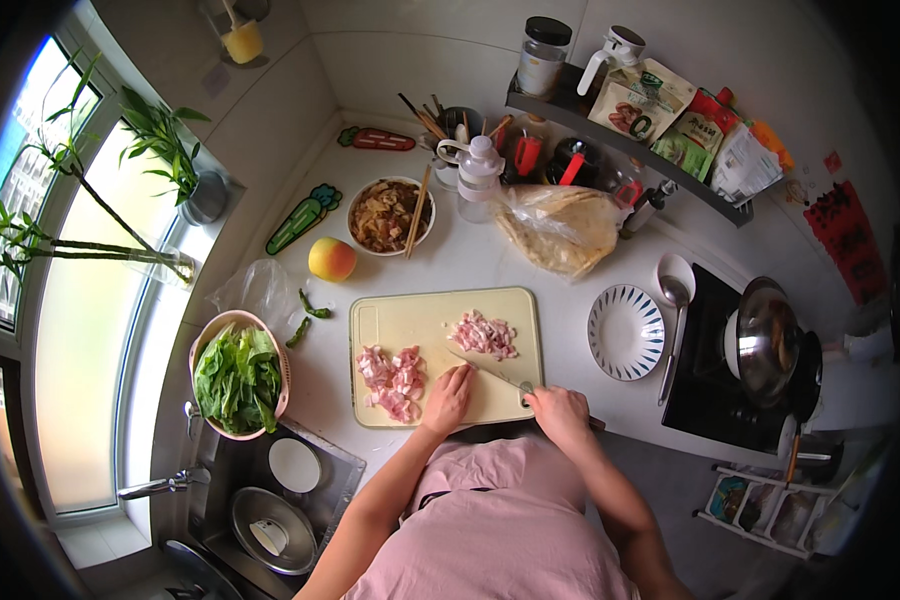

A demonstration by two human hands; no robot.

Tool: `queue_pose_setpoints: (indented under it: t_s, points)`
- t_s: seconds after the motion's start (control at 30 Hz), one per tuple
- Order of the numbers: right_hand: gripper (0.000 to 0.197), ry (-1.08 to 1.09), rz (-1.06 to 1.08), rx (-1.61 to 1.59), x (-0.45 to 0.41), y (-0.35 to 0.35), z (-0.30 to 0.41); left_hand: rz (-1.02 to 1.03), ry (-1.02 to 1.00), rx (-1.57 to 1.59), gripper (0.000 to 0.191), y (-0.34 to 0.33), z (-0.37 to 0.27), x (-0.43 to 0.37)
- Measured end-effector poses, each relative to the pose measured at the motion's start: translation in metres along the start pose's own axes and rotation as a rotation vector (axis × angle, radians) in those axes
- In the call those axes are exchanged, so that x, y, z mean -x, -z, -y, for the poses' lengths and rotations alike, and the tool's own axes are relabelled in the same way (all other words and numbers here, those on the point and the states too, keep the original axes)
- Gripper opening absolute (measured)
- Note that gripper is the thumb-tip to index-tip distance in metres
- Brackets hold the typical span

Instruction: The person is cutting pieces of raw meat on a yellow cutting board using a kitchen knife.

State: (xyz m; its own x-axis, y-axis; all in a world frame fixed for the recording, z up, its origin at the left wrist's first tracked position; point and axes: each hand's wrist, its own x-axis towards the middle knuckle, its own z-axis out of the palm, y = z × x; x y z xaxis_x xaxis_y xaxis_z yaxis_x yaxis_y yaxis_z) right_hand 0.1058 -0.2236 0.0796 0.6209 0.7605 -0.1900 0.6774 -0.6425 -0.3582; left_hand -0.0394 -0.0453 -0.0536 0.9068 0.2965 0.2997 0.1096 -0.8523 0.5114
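Note:
A cream cutting board [435,315] lies on the white counter in front of me. My right hand [559,412] grips the handle of a kitchen knife [499,375], whose blade points up and left across the board. The fingertips of my left hand [450,397] are near the knife's tip; a small bit of pink meat seems to be under them, though the fingers largely hide it. Finely diced raw meat [484,334] is heaped at the board's upper right. Coarser chunks of raw meat [392,381] lie on its left side.
Left are a basket of leafy greens [238,375], green peppers [298,331] and the sink [337,457]. Behind the board are an apple-like fruit [332,259], a bowl of food [386,214] with chopsticks and a bagged flatbread [562,229]. A patterned plate [626,332] and black cooktop [690,390] are right.

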Motion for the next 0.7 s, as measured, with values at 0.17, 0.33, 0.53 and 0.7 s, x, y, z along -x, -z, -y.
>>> queue_pose_setpoints:
  t_s: [0.17, 0.33, 0.53, 0.7]
  points:
    - [0.029, 0.007, 0.054, 0.043, -0.007, -0.021, -0.001, -0.003, -0.044, -0.013, 0.048, 0.0, -0.001, -0.002]
    - [0.027, 0.043, 0.049, 0.053, -0.04, -0.064, 0.017, -0.004, -0.003, -0.01, 0.049, 0.0, -0.001, -0.001]
    - [0.028, -0.032, 0.049, 0.024, -0.004, -0.037, -0.02, 0.02, 0.019, -0.019, 0.049, 0.002, -0.002, -0.001]
    - [0.032, -0.081, 0.04, -0.005, 0.002, -0.015, -0.028, 0.001, 0.006, -0.038, 0.05, 0.003, -0.003, 0.0]
